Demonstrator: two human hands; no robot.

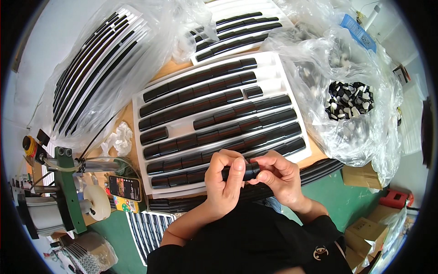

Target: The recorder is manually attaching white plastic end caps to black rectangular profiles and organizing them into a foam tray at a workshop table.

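Note:
A short black cylinder (250,171), glossy like a small tube or cap, lies sideways between my hands above the near edge of the tray. My left hand (224,182) is closed around its left part, with the thumb along the top. At the other end, my right hand (283,180) pinches the cylinder between thumb and fingertips. Beneath my hands is a white tray (175,129) with rows of similar black cylinders (223,131) lying end to end. Gaps show in two of its rows. My fingers hide part of the held piece and of the nearest row.
Plastic-wrapped trays (98,68) stand at the far left. On the right, a clear bag (315,86) holds small black and white pieces (350,101). A green-framed machine (70,192) and a phone (125,188) are at the left. Crumpled tissue (121,138) lies beside the tray.

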